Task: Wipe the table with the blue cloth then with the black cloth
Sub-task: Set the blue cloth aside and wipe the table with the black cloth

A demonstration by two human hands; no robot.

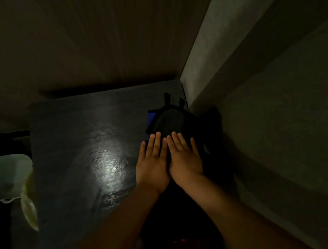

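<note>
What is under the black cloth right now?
A strip of blue cloth shows at the left edge of the black cloth, lying beneath it on the table. How far the blue runs underneath is covered. Both hands rest flat at its near edge.

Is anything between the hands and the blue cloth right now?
Yes. The black cloth lies over most of the blue cloth, leaving only a blue strip at its left edge. Both the left hand and right hand rest flat, fingers spread, at the black cloth's near edge.
</note>
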